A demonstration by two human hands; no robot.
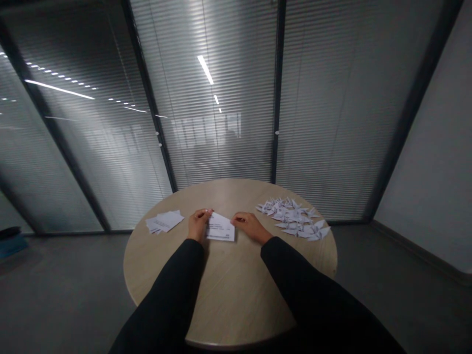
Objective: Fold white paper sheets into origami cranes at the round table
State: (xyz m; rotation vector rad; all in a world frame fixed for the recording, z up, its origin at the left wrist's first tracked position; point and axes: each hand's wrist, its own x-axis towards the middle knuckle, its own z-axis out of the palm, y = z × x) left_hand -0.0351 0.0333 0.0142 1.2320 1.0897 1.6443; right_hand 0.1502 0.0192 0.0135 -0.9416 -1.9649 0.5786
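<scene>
You have one sheet of paper (pixel 220 230) between your two hands, near the middle of the round table (pixel 236 290). Your left hand (pixel 199 223) is at the sheet's left side, its thumb and fingers closed narrowly on the paper near the upper left corner. Your right hand (pixel 251 226) is at the right side, with the thumb and fingertips drawn together at the upper part of the right edge; they touch the paper there, but you cannot tell from this view how firmly they grip it. The sheet has dark printed lines across its face, too small to read. Its top edge slopes down toward your right hand, while the bottom edge runs nearly level.

To the left of your left hand, and apart from it, a few loose sheets (pixel 165 221) overlap on the table, and some of them carry print too. To the right, past your right hand, lies a wide pile of folded papers (pixel 295 219) with many pointed ends; the nearest ones reach close to the table's right edge.

Dark sleeves (pixel 177 280) cover both your arms down to the wrists. Beyond the table stand tall glass panels with blinds (pixel 224 147), set in dark frames, with strips of light showing in them. A pale wall (pixel 435 187) rises on the right, and a blue container (pixel 12 243) sits on the grey floor (pixel 73 290) at the far left.
</scene>
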